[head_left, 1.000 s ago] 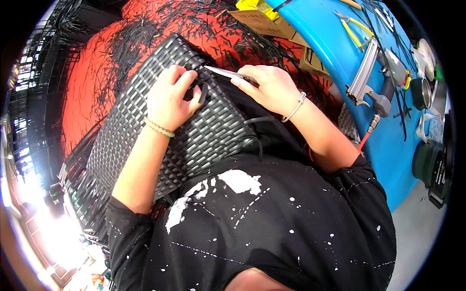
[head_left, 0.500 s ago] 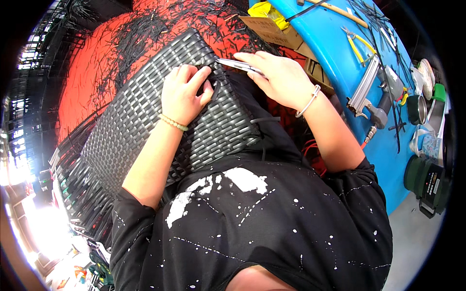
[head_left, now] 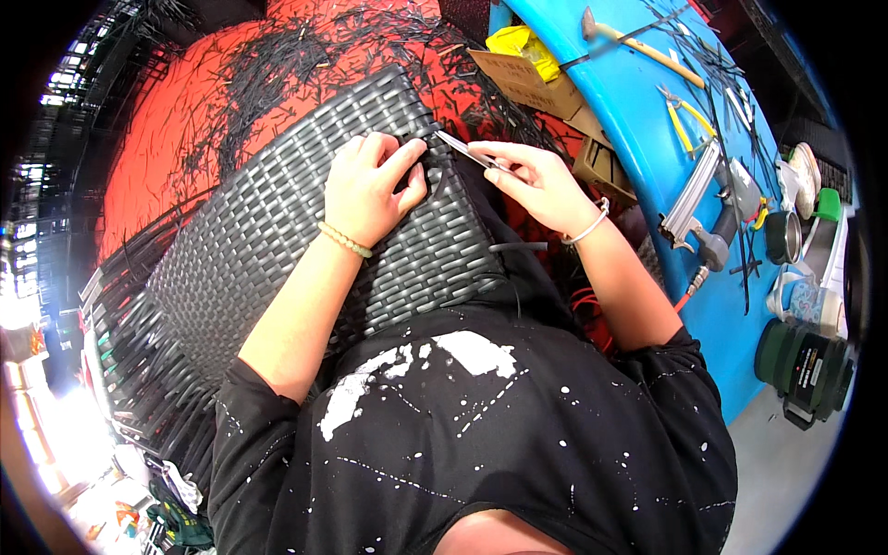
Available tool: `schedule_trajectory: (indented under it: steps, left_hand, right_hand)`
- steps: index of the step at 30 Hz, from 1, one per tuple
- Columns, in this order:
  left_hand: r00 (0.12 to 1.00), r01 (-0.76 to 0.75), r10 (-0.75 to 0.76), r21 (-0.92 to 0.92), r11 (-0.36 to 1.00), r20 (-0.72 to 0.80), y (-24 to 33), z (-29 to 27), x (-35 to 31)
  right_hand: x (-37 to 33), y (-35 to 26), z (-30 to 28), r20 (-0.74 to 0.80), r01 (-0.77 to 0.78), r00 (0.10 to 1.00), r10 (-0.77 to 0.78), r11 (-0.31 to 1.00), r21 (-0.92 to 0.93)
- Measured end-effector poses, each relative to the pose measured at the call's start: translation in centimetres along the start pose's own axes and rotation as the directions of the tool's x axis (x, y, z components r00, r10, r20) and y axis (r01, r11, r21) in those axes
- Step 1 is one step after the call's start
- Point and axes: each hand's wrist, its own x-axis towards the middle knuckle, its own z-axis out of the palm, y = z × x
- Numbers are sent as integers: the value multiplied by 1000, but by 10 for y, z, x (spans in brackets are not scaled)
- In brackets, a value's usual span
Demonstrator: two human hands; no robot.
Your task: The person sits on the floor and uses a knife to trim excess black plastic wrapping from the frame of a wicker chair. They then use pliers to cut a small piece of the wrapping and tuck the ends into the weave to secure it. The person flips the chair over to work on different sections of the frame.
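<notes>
A black woven panel of flat plastic strips [head_left: 277, 213] lies tilted across my lap. On its weave, close to the right-hand edge, rests my left hand [head_left: 375, 185]. Its fingers are curled in, thumb and forefinger close together; what they pinch is hidden. My right hand [head_left: 536, 185] is closed around a slim silver pointed tool [head_left: 462, 146], perhaps tweezers. The tool's tip points left at the panel's edge, just beyond my left fingertips. A loose black strip end [head_left: 518, 246] sticks out from the edge lower down.
A blue table [head_left: 638, 120] at right carries a hammer [head_left: 647, 54], yellow-handled pliers [head_left: 686, 120], an air stapler [head_left: 708, 203] and loose strips. Beside it stands a cardboard box [head_left: 523, 83] with a yellow bag [head_left: 523, 51]. Black scraps litter the red floor covering [head_left: 176, 139].
In the view, the panel and both hands have shifted slightly right and down. My right hand has turned, so the silver tool now slants more steeply, with its tip still at the panel's edge.
</notes>
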Motion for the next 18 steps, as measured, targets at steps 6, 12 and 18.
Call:
schedule_trajectory:
  steps: [6,12,18]
  left_hand:
    - [1000,-16,16,-15,1000,-9,-1,-1,1]
    - [999,-43,43,-1,999,-7,1,-1,1]
    - [997,-78,78,-4,997,1,-3,-1,-1]
  right_hand:
    - [-13,-39,-7,-10,126,986,-169,769,-627]
    - [-13,-42,-13,-113,116,974,-194,867,-485]
    - [33,5,2,-317,16,948,4,998,60]
